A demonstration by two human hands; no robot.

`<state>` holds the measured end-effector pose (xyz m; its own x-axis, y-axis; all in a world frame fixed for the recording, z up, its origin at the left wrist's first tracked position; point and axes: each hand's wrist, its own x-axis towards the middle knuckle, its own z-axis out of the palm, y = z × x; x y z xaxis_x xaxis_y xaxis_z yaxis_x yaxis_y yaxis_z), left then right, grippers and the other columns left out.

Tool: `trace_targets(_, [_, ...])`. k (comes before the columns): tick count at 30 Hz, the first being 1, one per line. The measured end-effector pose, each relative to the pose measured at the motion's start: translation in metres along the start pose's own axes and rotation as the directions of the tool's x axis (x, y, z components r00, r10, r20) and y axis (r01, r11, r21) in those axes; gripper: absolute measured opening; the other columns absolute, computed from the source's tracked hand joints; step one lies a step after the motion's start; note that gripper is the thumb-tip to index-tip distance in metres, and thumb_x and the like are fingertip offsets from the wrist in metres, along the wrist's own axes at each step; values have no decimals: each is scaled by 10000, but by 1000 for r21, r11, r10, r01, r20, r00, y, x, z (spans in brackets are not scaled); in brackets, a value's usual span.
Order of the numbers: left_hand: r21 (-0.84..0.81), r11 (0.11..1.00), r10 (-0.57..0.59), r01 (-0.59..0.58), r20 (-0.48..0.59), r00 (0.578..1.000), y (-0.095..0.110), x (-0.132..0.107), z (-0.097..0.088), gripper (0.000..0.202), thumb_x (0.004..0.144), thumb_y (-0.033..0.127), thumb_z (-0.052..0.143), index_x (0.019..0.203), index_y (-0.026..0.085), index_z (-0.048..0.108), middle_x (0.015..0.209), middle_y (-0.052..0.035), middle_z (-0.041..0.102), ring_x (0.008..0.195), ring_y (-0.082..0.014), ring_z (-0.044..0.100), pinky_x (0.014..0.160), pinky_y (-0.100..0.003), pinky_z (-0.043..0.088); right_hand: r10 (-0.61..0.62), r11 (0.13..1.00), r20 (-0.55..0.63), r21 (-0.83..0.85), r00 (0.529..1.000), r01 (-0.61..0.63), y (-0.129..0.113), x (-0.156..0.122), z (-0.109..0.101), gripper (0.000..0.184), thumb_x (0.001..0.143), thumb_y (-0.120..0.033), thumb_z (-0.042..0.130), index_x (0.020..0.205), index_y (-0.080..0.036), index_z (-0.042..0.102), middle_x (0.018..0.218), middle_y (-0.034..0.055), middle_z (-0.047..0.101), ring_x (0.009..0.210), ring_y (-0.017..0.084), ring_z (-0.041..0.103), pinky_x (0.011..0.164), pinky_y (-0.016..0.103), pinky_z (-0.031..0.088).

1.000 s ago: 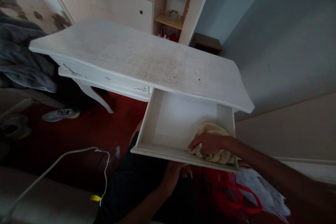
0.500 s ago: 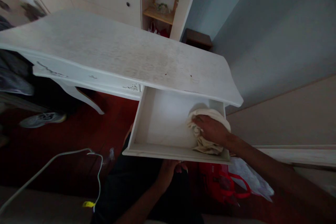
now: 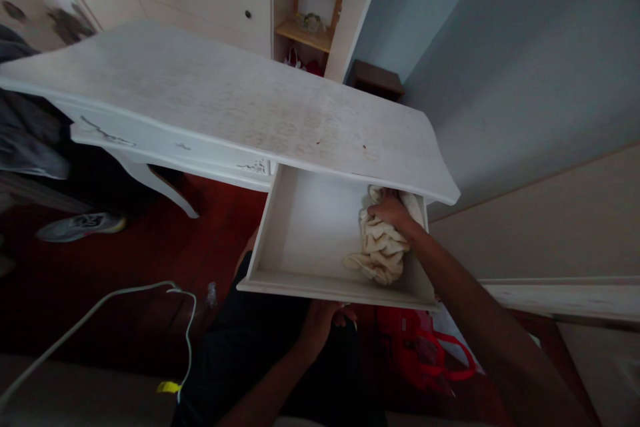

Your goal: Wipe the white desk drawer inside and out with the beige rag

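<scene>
The fingers of the right hand [image 3: 395, 209] are closed on a cream cloth [image 3: 383, 248], a fold of which is bunched between thumb and fingers; the fingertips themselves are hidden. The cloth is crumpled inside an open drawer [image 3: 305, 288], toward its right side, held at its far end while the loose folds are spread toward the drawer front. By its look, it is judged to be light, soft and limp, neither fragile nor slippery (a trailing edge is likely to be dragged rather than pushed). It is best grasped by the thick gathered middle, with the loose end tucked under the palm.

The left hand [image 3: 320, 323] is placed under the drawer front; its fingers are partly covered, so whether the drawer is gripped or merely touched cannot be told. Beyond the drawer, the white table [image 3: 215, 93] is marked with brownish smudges. Below, a red bag [image 3: 403, 340] is seen on the floor, and a pale cable [image 3: 103, 305] is curved at the lower left.
</scene>
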<state>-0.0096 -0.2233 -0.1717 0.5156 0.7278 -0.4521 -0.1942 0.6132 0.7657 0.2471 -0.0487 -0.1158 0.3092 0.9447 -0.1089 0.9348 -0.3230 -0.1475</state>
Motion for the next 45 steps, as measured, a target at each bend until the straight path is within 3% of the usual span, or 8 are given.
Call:
trace_targets(10, [4,1000,24,-24,5,1000,-7,3,0,372,700,495,490,668,143,606,627,-90,679,522,-127,514,563,-265,388,-51,992,50,-115,997,56,-17,-8,-8,692,728,-247,534,1364,-10,401,1429,240,424,1397,341,333,1158,400,276])
trace_targets(17, [32,999,13,-14,18,1000,-8,5,0,407,689,525,474,652,141,601,619,-96,674,520,-128,514,565,-264,381,-306,950,116,-30,945,311,-76,-34,0,625,778,-127,481,1378,33,410,1497,277,336,1432,326,290,1167,454,275])
trace_targets(24, [19,999,31,-31,3,1000,-6,4,0,398,702,510,490,688,131,612,624,-101,672,528,-136,520,565,-265,379,-686,727,168,140,708,672,-165,-66,20,667,755,-67,508,1402,49,394,1524,269,299,1465,290,230,1207,408,221])
trace_targets(29, [30,999,40,-40,16,999,0,1,2,402,707,513,480,715,133,612,626,-94,667,531,-137,517,567,-265,371,-841,520,257,136,477,843,-198,-77,21,636,746,-14,514,1361,120,423,1496,334,302,1461,309,239,1221,376,175])
trace_targets(31, [27,999,39,-39,8,999,0,0,2,395,710,508,474,726,136,606,624,-87,665,532,-135,513,567,-263,367,-847,508,258,140,464,850,-199,-82,16,678,742,1,505,1398,112,373,1500,335,292,1460,311,241,1211,399,207])
trace_targets(35, [11,999,39,-39,1,999,-4,1,2,383,701,504,483,715,137,591,612,-85,657,514,-125,496,557,-263,360,-795,594,334,265,506,760,-193,-99,10,853,722,-21,511,1515,-21,196,1495,258,370,1363,291,429,1091,403,408])
trace_targets(41, [-35,998,48,-49,-15,999,-11,5,2,375,692,496,500,753,137,589,594,-70,649,492,-121,496,538,-258,365,-786,606,401,347,472,716,-194,-122,18,535,770,-77,502,1305,-76,490,1302,204,585,1196,288,575,980,381,476])
trace_targets(45, [-43,998,34,-34,-13,999,-9,6,3,371,674,504,498,725,145,582,549,-58,616,486,-123,491,528,-251,343,-747,641,528,410,404,649,-200,-116,20,434,751,-56,521,1182,-110,540,1129,159,677,1009,255,657,818,317,514])
